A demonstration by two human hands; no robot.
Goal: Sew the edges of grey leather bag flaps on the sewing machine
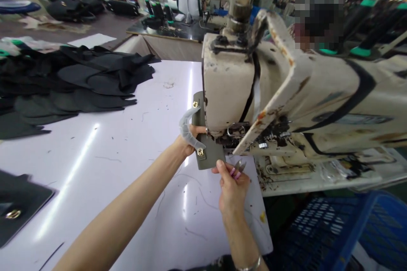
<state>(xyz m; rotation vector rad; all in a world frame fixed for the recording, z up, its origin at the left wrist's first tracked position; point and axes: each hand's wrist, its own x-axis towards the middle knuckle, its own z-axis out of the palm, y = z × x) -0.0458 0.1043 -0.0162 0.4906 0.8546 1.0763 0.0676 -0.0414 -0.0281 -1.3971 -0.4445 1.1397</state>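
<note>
A grey-green bag panel (pixel 211 152) lies beneath the head of a sewing machine (pixel 229 80). Two gold-coloured fittings on it carry a curved handle wrapped in clear film (pixel 186 129). My left hand (pixel 190 137) reaches through by the handle and grips the panel, one finger stretched close to the presser foot; its other fingers are partly hidden. At the panel's near corner, my right hand (pixel 233 182) pinches the edge between thumb and finger. Thread snips with pink grips (pixel 237 170) are tucked in that same hand, blades pointing up and right.
Dark cut pieces (pixel 70 80) are heaped on the white tabletop (pixel 127 186) at left. Another dark panel with a gold fitting (pixel 19 207) lies near the left edge. A blue plastic basket (pixel 343 224) stands below right. Loose threads are scattered about. Other people are in the background.
</note>
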